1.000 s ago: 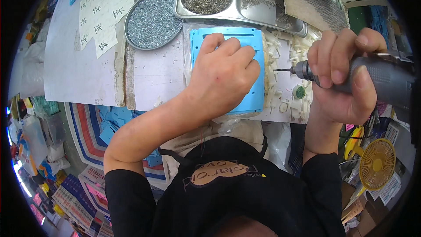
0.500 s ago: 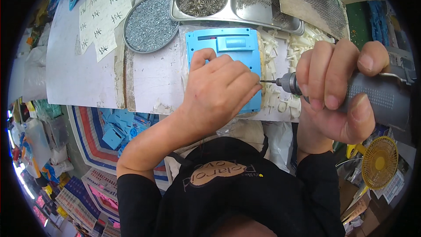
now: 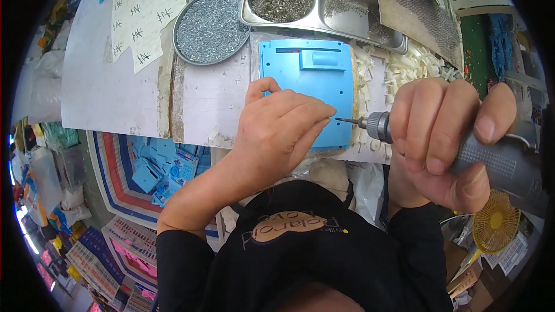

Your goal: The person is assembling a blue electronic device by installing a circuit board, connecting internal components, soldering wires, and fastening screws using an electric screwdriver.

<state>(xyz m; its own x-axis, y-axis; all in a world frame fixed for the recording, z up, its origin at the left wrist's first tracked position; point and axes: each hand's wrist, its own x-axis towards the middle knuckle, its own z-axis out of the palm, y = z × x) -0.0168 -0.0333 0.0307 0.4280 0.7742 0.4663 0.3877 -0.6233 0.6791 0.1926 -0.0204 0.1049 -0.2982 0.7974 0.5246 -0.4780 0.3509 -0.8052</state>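
Observation:
A light-blue plastic casing (image 3: 300, 81) lies on the table in front of me, with small holes and a raised block near its far edge. My left hand (image 3: 283, 124) reaches over its near left part. Its thumb and index finger are pinched together at the tip of the screwdriver bit; whatever is between them is too small to make out. In my right hand (image 3: 445, 133) is a grey electric screwdriver (image 3: 494, 164), held level and pointing left. Its thin bit meets the left fingertips above the casing's right part.
Beyond stand a round tray of screws (image 3: 211, 28) and a metal tray (image 3: 347, 20) with springs. White plastic parts (image 3: 404, 69) lie right of the casing. A striped bag (image 3: 110, 176) of blue pieces sits lower left; a yellow fan (image 3: 496, 222) stands lower right.
My left fingertips and the screwdriver bit have shifted left and nearer to me relative to the casing, from its right edge to over its surface. The whole view has shifted slightly.

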